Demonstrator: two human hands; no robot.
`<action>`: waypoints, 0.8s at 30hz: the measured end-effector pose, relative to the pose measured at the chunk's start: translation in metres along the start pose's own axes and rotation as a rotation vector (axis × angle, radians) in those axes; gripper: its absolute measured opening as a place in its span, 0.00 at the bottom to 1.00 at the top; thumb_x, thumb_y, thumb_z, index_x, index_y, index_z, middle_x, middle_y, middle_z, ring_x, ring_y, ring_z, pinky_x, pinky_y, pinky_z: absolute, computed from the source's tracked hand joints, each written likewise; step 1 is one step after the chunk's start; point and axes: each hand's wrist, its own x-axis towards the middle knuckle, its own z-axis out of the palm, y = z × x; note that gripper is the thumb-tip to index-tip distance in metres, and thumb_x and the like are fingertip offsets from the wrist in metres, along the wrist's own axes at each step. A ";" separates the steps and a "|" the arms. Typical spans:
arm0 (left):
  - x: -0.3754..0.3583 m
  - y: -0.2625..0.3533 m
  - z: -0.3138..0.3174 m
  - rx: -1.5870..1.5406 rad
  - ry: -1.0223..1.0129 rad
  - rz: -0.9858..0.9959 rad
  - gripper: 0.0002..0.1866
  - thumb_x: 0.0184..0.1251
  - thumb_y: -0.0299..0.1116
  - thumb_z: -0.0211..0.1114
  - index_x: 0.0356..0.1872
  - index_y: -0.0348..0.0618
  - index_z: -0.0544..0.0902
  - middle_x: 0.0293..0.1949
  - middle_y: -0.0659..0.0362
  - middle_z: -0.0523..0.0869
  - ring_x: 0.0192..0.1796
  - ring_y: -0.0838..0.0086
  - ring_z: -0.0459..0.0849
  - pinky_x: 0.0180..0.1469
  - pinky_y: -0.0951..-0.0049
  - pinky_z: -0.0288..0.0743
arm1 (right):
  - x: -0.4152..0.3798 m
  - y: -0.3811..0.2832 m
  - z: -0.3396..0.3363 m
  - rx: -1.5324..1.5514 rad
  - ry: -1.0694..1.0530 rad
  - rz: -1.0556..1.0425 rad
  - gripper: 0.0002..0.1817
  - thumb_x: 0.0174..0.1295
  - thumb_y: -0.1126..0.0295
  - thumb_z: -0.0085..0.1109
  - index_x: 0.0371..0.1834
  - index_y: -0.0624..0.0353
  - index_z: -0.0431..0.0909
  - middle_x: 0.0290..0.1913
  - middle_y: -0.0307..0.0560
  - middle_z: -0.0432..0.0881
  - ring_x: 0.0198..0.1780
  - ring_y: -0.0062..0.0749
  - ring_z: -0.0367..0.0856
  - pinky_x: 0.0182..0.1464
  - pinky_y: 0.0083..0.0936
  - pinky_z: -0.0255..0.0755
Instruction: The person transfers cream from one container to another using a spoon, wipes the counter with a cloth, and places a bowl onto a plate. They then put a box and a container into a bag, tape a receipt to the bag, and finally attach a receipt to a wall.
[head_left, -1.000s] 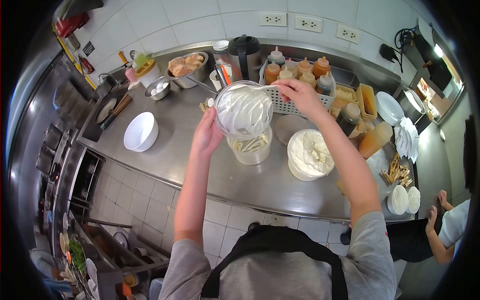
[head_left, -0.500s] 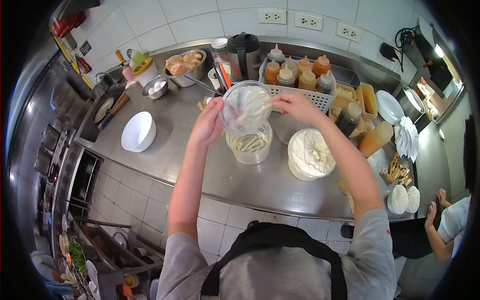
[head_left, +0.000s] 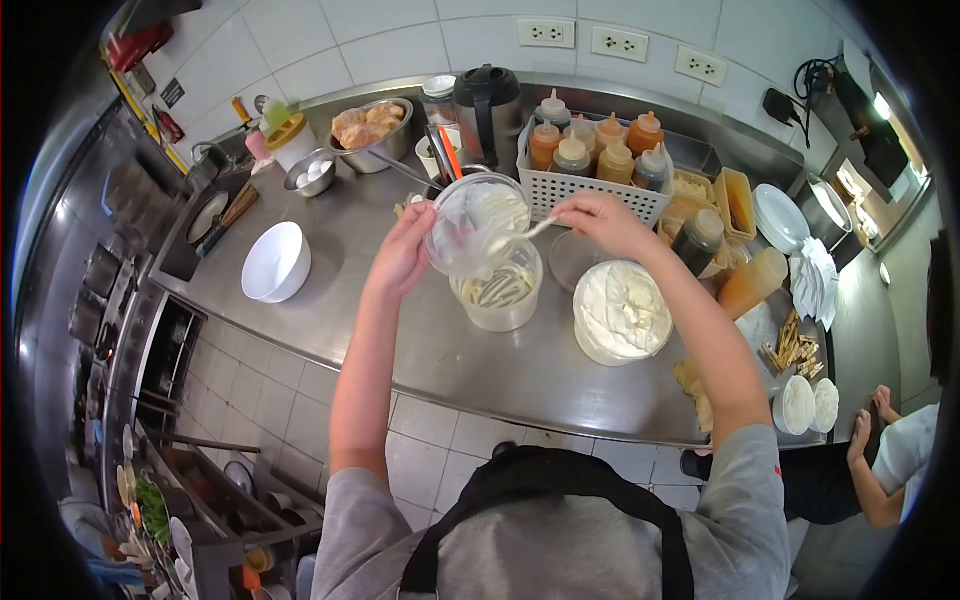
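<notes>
My left hand grips a clear plastic tub by its rim and side. The tub is tilted, its inside smeared with white cream. In my closed right hand is a pale spatula; its tip is in or at the mouth of the tub, and its exact shape is hard to make out. Directly below, a second tub stands upright with streaks of cream inside. Right of it, beneath my right forearm, sits a white tub full of cream. A clear round lid lies behind it.
A white bowl stands on the steel counter at left. Sauce bottles fill a white basket at the back. Two small cream-filled cups stand at the right edge, near another person's hands.
The clear tub has moved slightly left and tilted further. My right hand has shifted right and a little down, bringing the spatula's handle into clearer view.
</notes>
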 end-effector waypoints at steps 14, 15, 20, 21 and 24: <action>-0.017 0.011 -0.006 -0.058 0.028 0.031 0.09 0.66 0.34 0.46 0.41 0.41 0.67 0.42 0.58 0.75 0.44 0.74 0.77 0.46 0.72 0.73 | -0.005 0.013 0.024 0.316 0.006 0.177 0.09 0.59 0.70 0.48 0.39 0.61 0.76 0.23 0.33 0.70 0.26 0.14 0.66 0.29 0.12 0.64; -0.016 0.011 -0.007 -0.051 0.024 0.030 0.09 0.66 0.34 0.46 0.41 0.41 0.67 0.43 0.57 0.75 0.44 0.73 0.77 0.47 0.72 0.73 | -0.002 0.007 0.021 0.315 0.010 0.176 0.09 0.59 0.70 0.48 0.39 0.61 0.76 0.23 0.33 0.70 0.26 0.14 0.66 0.29 0.12 0.64; -0.016 0.009 -0.009 -0.055 -0.005 0.037 0.09 0.66 0.34 0.46 0.41 0.40 0.67 0.43 0.56 0.75 0.44 0.72 0.77 0.47 0.71 0.73 | 0.014 -0.011 -0.008 0.447 0.272 0.056 0.09 0.59 0.71 0.48 0.39 0.62 0.76 0.22 0.32 0.69 0.25 0.14 0.65 0.31 0.13 0.63; -0.016 0.011 -0.008 -0.055 -0.013 0.050 0.10 0.66 0.34 0.46 0.41 0.39 0.67 0.43 0.56 0.75 0.44 0.71 0.77 0.48 0.70 0.73 | 0.014 -0.007 -0.011 0.429 0.276 0.084 0.10 0.59 0.71 0.47 0.39 0.63 0.75 0.22 0.32 0.68 0.25 0.14 0.64 0.31 0.13 0.62; -0.020 0.017 -0.004 -0.086 0.024 0.101 0.10 0.66 0.35 0.46 0.41 0.39 0.67 0.43 0.55 0.75 0.45 0.70 0.76 0.49 0.68 0.72 | 0.007 0.011 -0.001 0.507 0.275 0.122 0.10 0.59 0.71 0.48 0.40 0.62 0.75 0.23 0.32 0.69 0.26 0.15 0.65 0.30 0.13 0.62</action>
